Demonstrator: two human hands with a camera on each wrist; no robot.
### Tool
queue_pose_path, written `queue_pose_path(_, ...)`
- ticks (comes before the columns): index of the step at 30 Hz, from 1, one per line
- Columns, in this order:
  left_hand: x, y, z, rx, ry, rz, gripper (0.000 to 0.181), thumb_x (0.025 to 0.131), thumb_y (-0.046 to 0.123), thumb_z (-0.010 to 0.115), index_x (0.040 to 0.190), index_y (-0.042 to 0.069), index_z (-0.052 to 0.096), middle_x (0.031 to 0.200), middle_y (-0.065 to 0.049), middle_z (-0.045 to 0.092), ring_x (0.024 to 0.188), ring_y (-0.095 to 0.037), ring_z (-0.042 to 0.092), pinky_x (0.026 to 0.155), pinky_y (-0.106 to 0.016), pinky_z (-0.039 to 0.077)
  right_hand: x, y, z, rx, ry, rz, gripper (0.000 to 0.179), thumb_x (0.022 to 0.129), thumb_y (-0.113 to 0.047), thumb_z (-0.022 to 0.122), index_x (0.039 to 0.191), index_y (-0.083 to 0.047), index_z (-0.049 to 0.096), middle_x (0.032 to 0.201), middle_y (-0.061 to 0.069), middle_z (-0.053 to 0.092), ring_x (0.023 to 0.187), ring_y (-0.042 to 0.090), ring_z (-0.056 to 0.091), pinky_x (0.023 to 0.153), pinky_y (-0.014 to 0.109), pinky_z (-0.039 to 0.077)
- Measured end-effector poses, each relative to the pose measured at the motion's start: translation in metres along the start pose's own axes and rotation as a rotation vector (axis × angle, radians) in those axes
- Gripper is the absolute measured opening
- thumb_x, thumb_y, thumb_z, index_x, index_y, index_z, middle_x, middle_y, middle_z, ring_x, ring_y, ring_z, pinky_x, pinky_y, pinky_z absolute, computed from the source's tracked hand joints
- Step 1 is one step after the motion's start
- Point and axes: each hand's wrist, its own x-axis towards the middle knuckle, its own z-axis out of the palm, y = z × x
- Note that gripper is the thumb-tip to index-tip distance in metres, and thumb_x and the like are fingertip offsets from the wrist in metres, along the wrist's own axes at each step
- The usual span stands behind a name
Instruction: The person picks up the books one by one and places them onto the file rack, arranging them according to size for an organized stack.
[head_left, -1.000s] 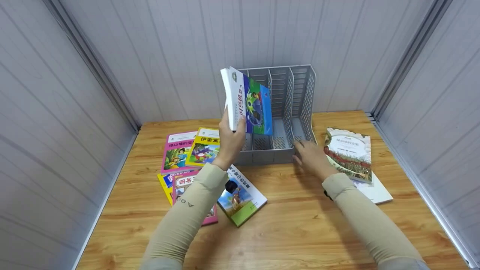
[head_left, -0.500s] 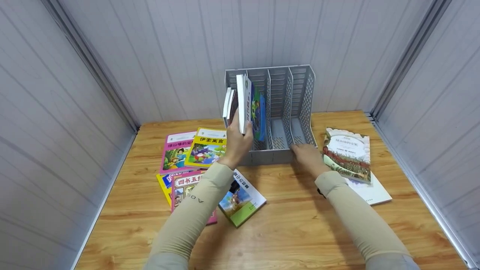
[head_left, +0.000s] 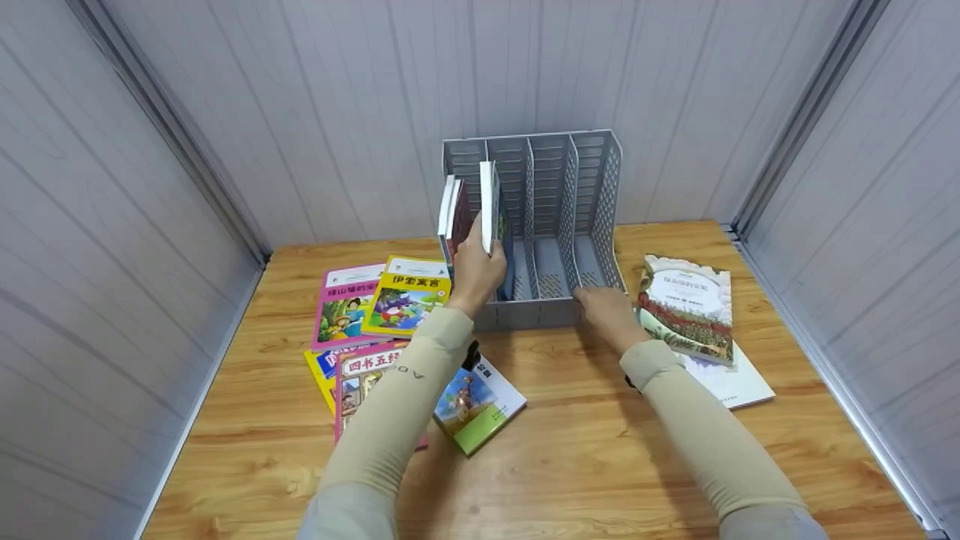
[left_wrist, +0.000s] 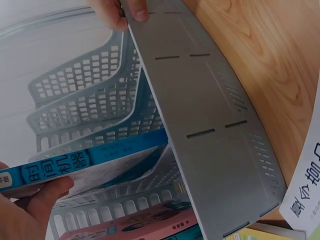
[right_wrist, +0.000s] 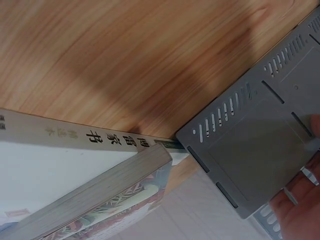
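Note:
My left hand [head_left: 480, 276] pinches an upright book [head_left: 487, 206] by its outer edge, thumb on one side and fingers on the other. Its blue spine [left_wrist: 75, 165] shows in the left wrist view, and its lower end is inside the second compartment from the left of a grey plastic file rack [head_left: 529, 313]. Two thin books [head_left: 450, 210] stand in the leftmost compartment, one with a pink cover [left_wrist: 140, 220]. At the rack's front right, my right hand [head_left: 611, 315] grips the front lip between thumb and fingers.
Left of the rack lie several picture books, including a yellow one [head_left: 409, 296] over a pink one [head_left: 346, 311]. A green-and-white book [head_left: 480, 409] lies in front. To the right, a flowered book [head_left: 688, 307] overlaps a white one [head_left: 739, 382]. Panel walls surround the wooden table [head_left: 570, 472].
My left hand has turned the book edge-on and lowered it into the second compartment. The right hand stays at the rack's front lip, its fingers now closer around it.

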Motion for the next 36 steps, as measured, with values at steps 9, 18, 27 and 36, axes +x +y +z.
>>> queue_pose_path(9,0.019,-0.005,0.007,0.047,-0.046,-0.126,0.057,0.11,0.01,0.053,0.166,0.011,0.044,0.146,-0.019,0.069,0.113,-0.035,0.076,0.099,-0.052,0.06,0.0,-0.001,0.0,0.018,-0.002,0.01,0.01,0.096,0.0,0.07,0.106,0.0,0.072,0.101,0.021,0.079,0.091,0.046,0.075,0.082,0.061,0.061)
queue_pose_path(18,0.029,-0.007,0.012,0.045,-0.081,-0.172,0.053,0.111,0.01,0.049,0.164,0.012,0.046,0.146,-0.019,0.069,0.093,-0.031,0.073,0.087,-0.049,0.058,-0.002,-0.002,0.001,0.033,0.038,-0.007,0.004,0.1,-0.003,0.069,0.098,0.001,0.069,0.094,0.022,0.078,0.084,0.047,0.073,0.076,0.062,0.06)
queue_pose_path(27,0.037,-0.014,0.021,0.05,-0.083,-0.201,0.05,0.109,0.008,0.049,0.159,0.007,0.052,0.141,-0.022,0.071,0.095,-0.032,0.074,0.087,-0.049,0.059,-0.004,-0.001,0.004,0.031,0.056,-0.008,0.004,0.098,-0.002,0.071,0.096,0.0,0.069,0.089,0.021,0.077,0.08,0.045,0.074,0.073,0.06,0.06)
queue_pose_path(36,0.044,-0.011,0.026,0.083,-0.031,-0.262,0.031,0.109,0.007,0.05,0.135,0.004,0.067,0.115,-0.019,0.077,0.087,-0.027,0.068,0.077,-0.044,0.055,0.0,-0.001,0.001,0.039,0.004,0.035,0.005,0.1,-0.003,0.069,0.097,-0.001,0.072,0.092,0.019,0.079,0.086,0.044,0.076,0.077,0.059,0.061)
